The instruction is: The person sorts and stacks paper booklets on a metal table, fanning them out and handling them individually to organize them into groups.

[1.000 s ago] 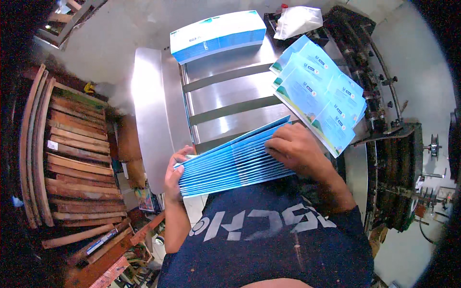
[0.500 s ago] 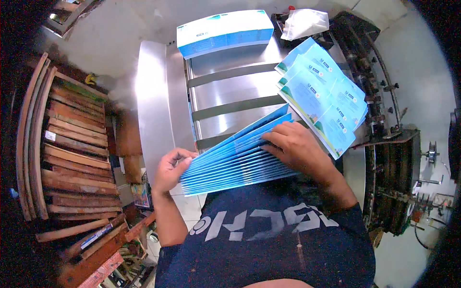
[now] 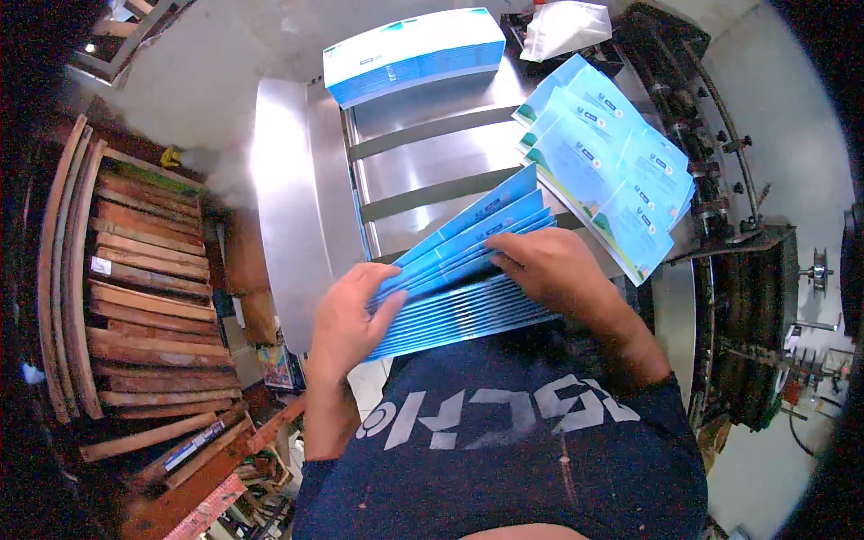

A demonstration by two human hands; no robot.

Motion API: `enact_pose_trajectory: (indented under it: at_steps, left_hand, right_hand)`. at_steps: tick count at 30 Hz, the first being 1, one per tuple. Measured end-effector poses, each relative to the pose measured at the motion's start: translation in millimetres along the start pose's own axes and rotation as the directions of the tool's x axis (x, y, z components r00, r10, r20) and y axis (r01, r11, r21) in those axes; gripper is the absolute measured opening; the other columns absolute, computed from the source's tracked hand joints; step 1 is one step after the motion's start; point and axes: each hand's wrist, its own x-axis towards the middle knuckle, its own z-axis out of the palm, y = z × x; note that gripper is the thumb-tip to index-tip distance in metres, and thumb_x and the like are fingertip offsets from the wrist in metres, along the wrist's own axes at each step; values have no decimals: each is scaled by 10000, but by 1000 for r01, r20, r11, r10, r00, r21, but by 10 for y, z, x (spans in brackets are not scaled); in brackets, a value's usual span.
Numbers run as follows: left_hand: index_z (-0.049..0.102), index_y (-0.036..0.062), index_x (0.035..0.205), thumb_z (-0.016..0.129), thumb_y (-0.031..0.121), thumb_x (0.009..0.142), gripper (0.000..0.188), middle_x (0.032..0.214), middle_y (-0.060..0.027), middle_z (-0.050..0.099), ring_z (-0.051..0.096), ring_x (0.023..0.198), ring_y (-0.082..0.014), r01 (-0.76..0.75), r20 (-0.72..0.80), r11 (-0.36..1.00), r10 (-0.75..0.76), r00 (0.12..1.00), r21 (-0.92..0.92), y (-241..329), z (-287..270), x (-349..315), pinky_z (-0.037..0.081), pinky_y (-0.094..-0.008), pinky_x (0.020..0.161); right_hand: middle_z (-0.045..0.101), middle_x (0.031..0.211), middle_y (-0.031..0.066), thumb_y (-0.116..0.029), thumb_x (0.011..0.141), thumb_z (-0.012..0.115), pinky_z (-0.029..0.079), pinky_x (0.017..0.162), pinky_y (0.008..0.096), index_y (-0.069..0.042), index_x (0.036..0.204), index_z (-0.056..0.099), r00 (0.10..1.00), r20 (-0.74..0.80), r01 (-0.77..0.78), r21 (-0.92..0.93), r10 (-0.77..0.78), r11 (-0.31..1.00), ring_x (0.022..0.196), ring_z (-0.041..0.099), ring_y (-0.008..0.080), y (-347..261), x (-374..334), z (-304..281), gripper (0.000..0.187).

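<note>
Between my hands, in front of my dark shirt, is a fanned stack of blue folded leaflets [image 3: 459, 310]. My left hand [image 3: 353, 310] pinches the left end of the stack between thumb and fingers. At the stack's right side, my right hand [image 3: 549, 261] has its fingertips closed on the upper leaflets. Several upper leaflets spread apart toward the top right and show their printed faces. Lower ones lie close together with their folded edges toward me. Loose blue leaflets [image 3: 598, 162] overlap in a pile beyond my right hand.
A metal table with dark belts [image 3: 432, 193] stretches ahead of me. On its far end stands a neat stack of leaflets [image 3: 414, 58]. A white bag [image 3: 567, 31] lies at the far right, beside dark machinery [image 3: 693, 117]. Wooden slats [image 3: 153, 279] fill a rack at left.
The upper leaflets have spread further apart from the lower ones. My left hand has moved slightly right, its thumb now over the stack's end.
</note>
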Motion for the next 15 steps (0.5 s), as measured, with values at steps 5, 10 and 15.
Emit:
enact_pose_trajectory:
  at_steps: [5, 10, 15]
  left_hand:
    - [671, 127, 1143, 643, 247, 895, 277, 1148, -123, 634, 634, 989, -325, -81, 25, 993, 79, 997, 88, -54, 40, -36, 504, -415, 849]
    - [687, 127, 1149, 640, 265, 902, 287, 1207, -140, 618, 616, 1078, -334, -20, 74, 999, 17, 997, 39, -40, 32, -58, 492, -410, 914]
    - [693, 114, 1137, 643, 287, 899, 299, 1212, -140, 617, 610, 1088, -333, 0, 50, 1000, -1, 999, 26, -55, 51, -58, 481, -411, 926]
  right_hand:
    - [621, 807, 117, -216, 833, 686, 497, 709, 425, -83, 947, 645, 998, 26, 51, -82, -49, 995, 798, 629, 317, -71, 100, -24, 180]
    - [574, 847, 86, -199, 798, 716, 492, 748, 401, -75, 885, 660, 993, -15, 118, -92, -120, 989, 839, 582, 292, -67, 171, -35, 161]
    - [590, 857, 95, -203, 808, 709, 495, 764, 413, -76, 930, 671, 993, -2, 121, -44, -121, 992, 857, 602, 302, -50, 166, 13, 180]
